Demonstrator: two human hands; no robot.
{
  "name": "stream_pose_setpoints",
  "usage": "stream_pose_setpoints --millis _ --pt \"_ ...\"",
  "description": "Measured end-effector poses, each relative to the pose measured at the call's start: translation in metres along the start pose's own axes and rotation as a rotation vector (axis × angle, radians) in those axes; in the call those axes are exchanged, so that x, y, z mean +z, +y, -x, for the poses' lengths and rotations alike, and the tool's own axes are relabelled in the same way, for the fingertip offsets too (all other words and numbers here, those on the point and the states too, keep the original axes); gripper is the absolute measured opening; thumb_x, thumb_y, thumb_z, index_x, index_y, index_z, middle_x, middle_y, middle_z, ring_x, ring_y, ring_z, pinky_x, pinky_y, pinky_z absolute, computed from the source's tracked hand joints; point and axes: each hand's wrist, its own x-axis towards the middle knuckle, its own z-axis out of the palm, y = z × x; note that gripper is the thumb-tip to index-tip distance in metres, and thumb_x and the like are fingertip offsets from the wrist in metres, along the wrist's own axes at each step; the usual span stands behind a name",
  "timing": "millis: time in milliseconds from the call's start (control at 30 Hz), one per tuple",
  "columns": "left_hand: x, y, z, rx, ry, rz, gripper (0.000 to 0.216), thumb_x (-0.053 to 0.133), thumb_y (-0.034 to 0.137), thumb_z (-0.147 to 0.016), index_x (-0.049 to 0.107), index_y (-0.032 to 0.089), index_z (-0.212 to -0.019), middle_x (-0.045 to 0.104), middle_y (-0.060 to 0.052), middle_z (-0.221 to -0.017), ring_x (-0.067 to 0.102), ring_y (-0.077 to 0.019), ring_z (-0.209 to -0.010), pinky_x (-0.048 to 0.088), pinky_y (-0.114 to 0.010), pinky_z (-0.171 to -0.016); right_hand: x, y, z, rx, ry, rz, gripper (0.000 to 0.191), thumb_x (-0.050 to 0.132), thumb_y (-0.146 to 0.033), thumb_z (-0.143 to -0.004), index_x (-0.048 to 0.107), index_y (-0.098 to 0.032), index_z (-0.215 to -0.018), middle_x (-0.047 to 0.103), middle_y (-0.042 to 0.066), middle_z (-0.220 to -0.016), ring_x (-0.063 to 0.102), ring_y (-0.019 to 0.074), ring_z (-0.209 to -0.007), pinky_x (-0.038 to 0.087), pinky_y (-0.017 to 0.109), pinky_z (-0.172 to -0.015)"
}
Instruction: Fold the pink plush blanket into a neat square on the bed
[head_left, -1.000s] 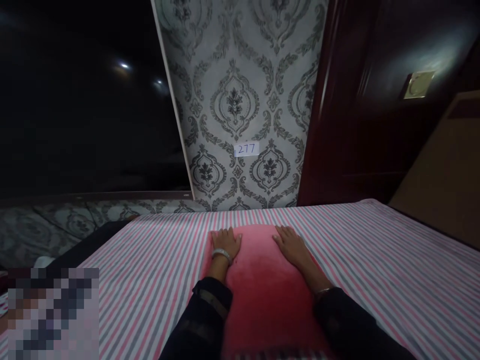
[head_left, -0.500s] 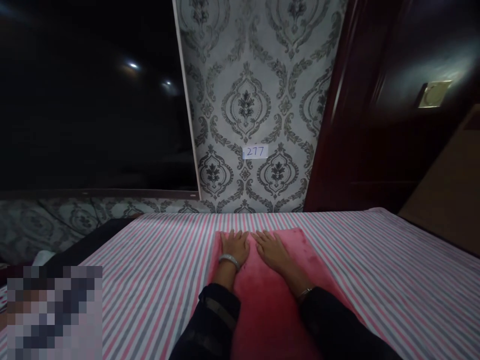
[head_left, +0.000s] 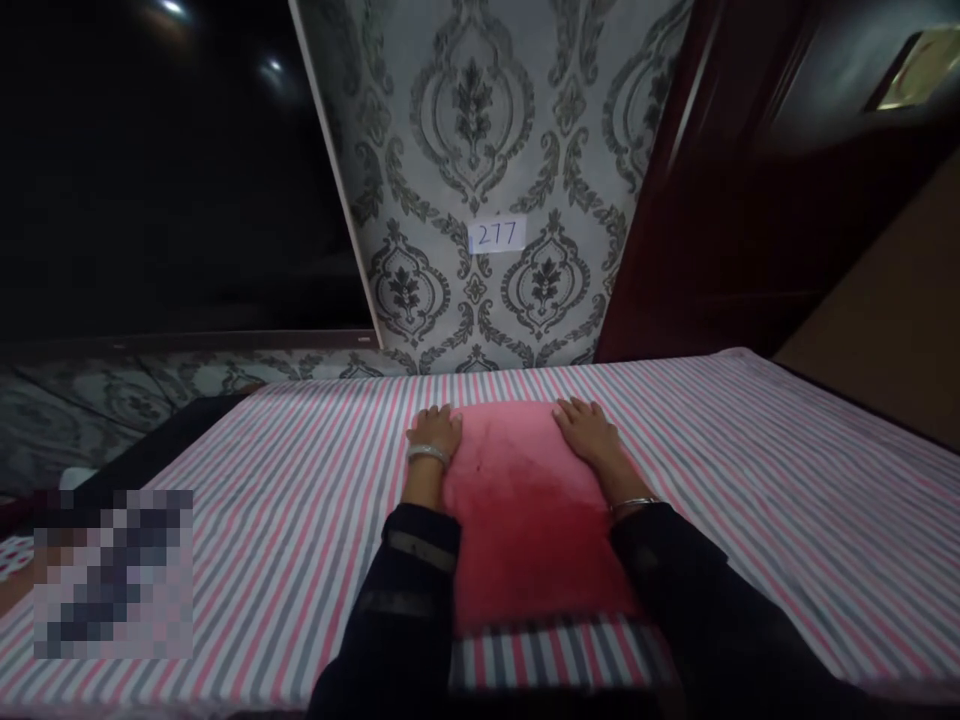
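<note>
A pink-red plush cloth [head_left: 525, 520], probably a towel, lies flat with one far corner near each of my hands. My left hand [head_left: 433, 435], with a pale bracelet at the wrist, rests palm down on the cloth's far left corner. Its fingers point away from me, slightly apart. On the far right corner lies my right hand [head_left: 589, 432], its fingers also stretched out and a thin silver bangle at the wrist. Small dark marks show on the cloth between the hands.
The striped sheet [head_left: 300, 520] covers the table around the cloth. Behind stands a patterned wall with a paper label [head_left: 497, 235] reading 277. A large dark screen [head_left: 165, 200] is at left, a dark red door [head_left: 712, 220] at right. A blurred-out patch and part of an arm show at lower left.
My hands have slid apart from the middle of the cloth's far edge to its two corners. The view has tilted down, and the cloth's near edge now shows.
</note>
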Motion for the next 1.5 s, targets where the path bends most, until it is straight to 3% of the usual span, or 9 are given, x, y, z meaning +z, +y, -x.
stream_pose_setpoints --millis 133,333,533,833,1333,1500 --pt "-0.001 -0.005 -0.005 -0.025 -0.014 -0.007 0.054 0.024 0.042 -0.102 0.057 0.025 -0.141 0.052 -0.011 -0.153 0.043 -0.0328 -0.141 0.045 -0.055 -0.105 0.001 0.002 -0.003 -0.013 0.004 -0.05 0.056 0.022 -0.048 -0.107 0.049 -0.029 -0.152 0.043 0.006 -0.159 0.044 0.0344 -0.139 0.044 0.054 -0.106" --pt "-0.003 -0.009 -0.007 -0.09 0.018 -0.007 0.052 0.023 0.038 -0.102 0.066 0.026 -0.13 0.059 -0.011 -0.145 0.054 -0.0348 -0.13 0.046 -0.053 -0.103 0.0 0.003 -0.002 0.025 0.033 -0.106 0.056 0.022 -0.046 -0.107 0.049 -0.027 -0.152 0.041 0.008 -0.16 0.05 0.0358 -0.132 0.041 0.052 -0.109" --pt "-0.003 -0.008 -0.007 -0.12 0.02 -0.005 0.053 0.024 0.04 -0.102 0.063 0.026 -0.134 0.058 -0.012 -0.145 0.052 -0.0356 -0.133 0.044 -0.054 -0.104 -0.003 0.002 0.0 0.119 0.038 -0.157 0.062 0.023 -0.048 -0.106 0.039 -0.021 -0.159 0.031 0.015 -0.165 0.046 0.039 -0.137 0.038 0.055 -0.11" --pt "-0.002 -0.009 -0.01 -0.124 0.016 0.013 0.052 0.022 0.04 -0.103 0.063 0.029 -0.133 0.058 -0.01 -0.146 0.051 -0.035 -0.134 0.043 -0.055 -0.105 -0.004 0.01 -0.003 0.168 0.037 -0.235 0.061 0.022 -0.045 -0.105 0.043 -0.019 -0.156 0.049 0.017 -0.151 0.046 0.0386 -0.134 0.038 0.057 -0.11" --pt "-0.001 -0.018 -0.012 -0.164 0.026 0.067 0.049 0.024 0.038 -0.104 0.066 0.033 -0.13 0.06 -0.004 -0.144 0.052 -0.0305 -0.132 0.045 -0.047 -0.104 0.001 0.015 -0.006 0.164 0.059 -0.249 0.061 0.023 -0.044 -0.104 0.045 -0.02 -0.155 0.052 0.018 -0.149 0.047 0.038 -0.133 0.037 0.058 -0.109" --pt "0.001 -0.019 -0.012 -0.164 0.038 0.077 0.048 0.024 0.036 -0.105 0.066 0.032 -0.128 0.06 -0.004 -0.144 0.052 -0.029 -0.131 0.044 -0.045 -0.104 -0.001 0.014 -0.005 0.185 0.05 -0.252 0.064 0.023 -0.045 -0.104 0.038 -0.016 -0.159 0.047 0.018 -0.153 0.044 0.0399 -0.136 0.036 0.057 -0.111"
